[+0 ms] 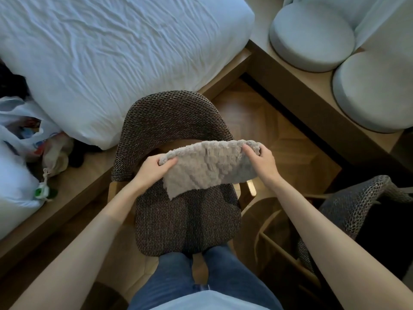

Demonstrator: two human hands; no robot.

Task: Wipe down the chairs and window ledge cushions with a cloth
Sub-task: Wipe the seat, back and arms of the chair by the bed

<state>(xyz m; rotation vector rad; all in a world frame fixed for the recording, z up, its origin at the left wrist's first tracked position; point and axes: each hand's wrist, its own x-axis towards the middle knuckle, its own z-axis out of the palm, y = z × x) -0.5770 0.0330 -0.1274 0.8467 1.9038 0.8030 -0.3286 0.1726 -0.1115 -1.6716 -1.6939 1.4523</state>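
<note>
Stretching the cloth point(206, 164) crosswise, left hand point(154, 167) and right hand point(261, 161) each pinch 1 top corner; it hangs just above the chair point(185, 220) seat, both hands equally near.

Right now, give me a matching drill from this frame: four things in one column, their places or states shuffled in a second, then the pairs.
Things:
1. cloth
2. chair
3. round cushions
4. plastic bag

Places or states:
A. on the wooden ledge, upper right
B. gripped at its top corners by the left hand and right hand
C. far left, beside the bed
D. under the cloth, in front of the person's legs

Pairs: 1-B, 2-D, 3-A, 4-C.
</note>
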